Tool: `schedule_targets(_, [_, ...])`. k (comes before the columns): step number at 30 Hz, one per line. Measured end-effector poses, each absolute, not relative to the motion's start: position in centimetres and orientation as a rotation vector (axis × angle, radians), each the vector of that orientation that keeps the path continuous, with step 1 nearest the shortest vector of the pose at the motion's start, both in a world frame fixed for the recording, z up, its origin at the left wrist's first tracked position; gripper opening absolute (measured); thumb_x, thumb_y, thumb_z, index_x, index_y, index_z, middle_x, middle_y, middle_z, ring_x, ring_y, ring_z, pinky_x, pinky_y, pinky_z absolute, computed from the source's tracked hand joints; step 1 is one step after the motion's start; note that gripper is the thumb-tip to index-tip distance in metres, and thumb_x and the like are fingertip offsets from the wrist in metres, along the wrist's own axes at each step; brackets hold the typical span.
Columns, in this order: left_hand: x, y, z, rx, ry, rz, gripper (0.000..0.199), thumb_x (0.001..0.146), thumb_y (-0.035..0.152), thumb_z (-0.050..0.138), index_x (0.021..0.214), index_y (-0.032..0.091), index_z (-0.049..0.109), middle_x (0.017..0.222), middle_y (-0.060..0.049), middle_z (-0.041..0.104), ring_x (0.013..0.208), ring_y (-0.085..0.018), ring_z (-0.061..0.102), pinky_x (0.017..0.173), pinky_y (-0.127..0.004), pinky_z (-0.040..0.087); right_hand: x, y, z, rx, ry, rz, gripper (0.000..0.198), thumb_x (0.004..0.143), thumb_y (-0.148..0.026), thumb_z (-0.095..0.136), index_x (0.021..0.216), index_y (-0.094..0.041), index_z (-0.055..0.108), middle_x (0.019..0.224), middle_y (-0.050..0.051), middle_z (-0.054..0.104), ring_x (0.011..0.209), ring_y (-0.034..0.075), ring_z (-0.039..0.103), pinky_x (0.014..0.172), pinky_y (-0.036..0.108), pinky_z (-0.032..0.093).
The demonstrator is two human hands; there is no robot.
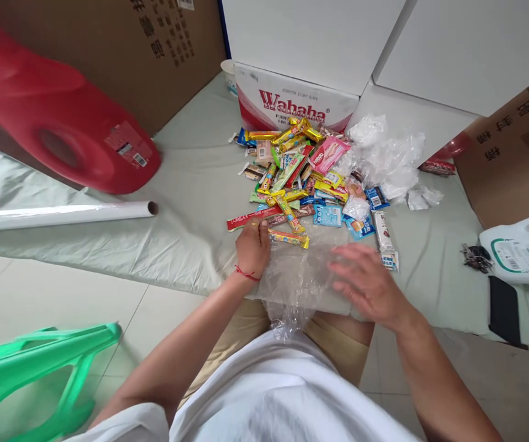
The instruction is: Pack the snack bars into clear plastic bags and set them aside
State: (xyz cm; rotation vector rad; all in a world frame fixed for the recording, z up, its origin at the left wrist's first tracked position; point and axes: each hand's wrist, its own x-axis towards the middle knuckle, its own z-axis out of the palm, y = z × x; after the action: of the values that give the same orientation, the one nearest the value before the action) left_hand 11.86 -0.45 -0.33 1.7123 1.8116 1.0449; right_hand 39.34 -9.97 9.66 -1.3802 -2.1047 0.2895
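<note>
A clear plastic bag [292, 276] lies at the cloth's front edge and hangs down toward my lap. My left hand [251, 250] is closed at the bag's left side, thumb and fingers pinched on its edge. A yellow-and-red snack packet [288, 238] sits right beside that thumb; whether the hand touches it, I cannot tell. Over the bag's right side my right hand [368, 283] is spread, slightly blurred, with no object in its fingers. Just beyond both hands is a heap of wrapped snacks [292, 166], including a pink packet [328, 153] and a light blue one [328, 215].
Crumpled clear plastic [391, 156] lies right of the heap, before a Wahaha carton [292, 101]. A red jug [84, 123] and a white roll [62, 215] are at left. A white bottle [526, 248] and black phone-like slab [504, 310] lie right. A green stool [62, 362] stands lower left.
</note>
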Motion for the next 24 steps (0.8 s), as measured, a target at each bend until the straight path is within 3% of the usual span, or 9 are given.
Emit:
schedule_targets(5, [10.0, 0.4, -0.2, 1.704, 1.765, 1.075, 0.029, 0.103, 0.038, 0.040, 0.090, 0.023, 0.061, 0.092, -0.008, 0.070, 0.090, -0.024, 0.065, 0.082, -0.035, 0.047, 40.4, -13.4, 6.6, -1.336, -2.527, 0.738, 0.021, 0.102, -0.036, 0.064, 0.114, -0.032, 0.080, 0.124, 0.006, 0.077, 0.140, 0.033, 0.054, 0.121, 0.062, 0.035])
schedule_targets(8, [8.7, 1.3, -0.2, 1.723, 1.724, 1.080, 0.025, 0.100, 0.038, 0.046, 0.093, 0.023, 0.064, 0.097, -0.008, 0.069, 0.093, -0.024, 0.064, 0.088, -0.037, 0.050, 43.9, -14.7, 5.5, -1.485, -2.479, 0.791, 0.022, 0.102, -0.037, 0.062, 0.107, -0.032, 0.082, 0.129, 0.007, 0.075, 0.137, 0.033, 0.057, 0.115, 0.061, 0.042])
schedule_targets(11, [7.3, 1.5, 0.2, 1.624, 1.736, 1.115, 0.024, 0.094, 0.041, 0.059, 0.103, 0.020, 0.066, 0.111, -0.012, 0.065, 0.086, -0.022, 0.064, 0.082, -0.039, 0.053, 46.2, -15.8, 6.0, -1.535, -2.332, 0.819, 0.023, 0.100, -0.041, 0.064, 0.112, -0.031, 0.082, 0.127, 0.008, 0.076, 0.134, 0.032, 0.059, 0.112, 0.056, 0.048])
schedule_targets(15, [5.9, -0.4, 2.2, 1.484, 1.842, 1.327, 0.033, 0.092, 0.044, 0.066, 0.115, 0.021, 0.060, 0.131, -0.017, 0.057, 0.097, -0.024, 0.064, 0.072, -0.038, 0.052, 45.7, -15.2, 5.8, -1.750, -1.853, 0.682, 0.032, 0.103, -0.049, 0.055, 0.111, -0.028, 0.078, 0.117, 0.008, 0.077, 0.114, 0.027, 0.069, 0.099, 0.044, 0.054])
schedule_targets(18, [5.8, -3.4, 3.5, 1.384, 1.898, 1.349, 0.036, 0.097, 0.050, 0.057, 0.119, 0.022, 0.055, 0.121, -0.015, 0.062, 0.104, -0.026, 0.064, 0.076, -0.039, 0.052, 43.6, -12.9, 4.0, -2.046, -1.569, 0.489, 0.046, 0.100, -0.058, 0.052, 0.124, -0.023, 0.071, 0.114, 0.011, 0.075, 0.094, 0.025, 0.070, 0.083, 0.039, 0.055])
schedule_targets(21, [7.2, -6.5, 3.2, 1.326, 1.832, 1.121, 0.053, 0.094, 0.058, 0.059, 0.128, 0.019, 0.051, 0.105, -0.011, 0.068, 0.096, -0.027, 0.067, 0.082, -0.042, 0.053, 41.5, -10.4, 1.6, -2.219, -1.646, 0.367, 0.061, 0.093, -0.057, 0.059, 0.139, -0.016, 0.062, 0.114, 0.015, 0.072, 0.097, 0.028, 0.067, 0.086, 0.040, 0.052])
schedule_targets(24, [9.5, -8.2, 1.9, 1.356, 1.789, 1.007, 0.075, 0.078, 0.059, 0.076, 0.135, 0.018, 0.051, 0.108, -0.010, 0.071, 0.095, -0.027, 0.068, 0.086, -0.043, 0.053, 40.2, -8.7, 0.0, -2.149, -1.728, 0.307, 0.048, 0.092, -0.043, 0.058, 0.130, -0.015, 0.067, 0.115, 0.016, 0.071, 0.104, 0.030, 0.064, 0.091, 0.041, 0.049])
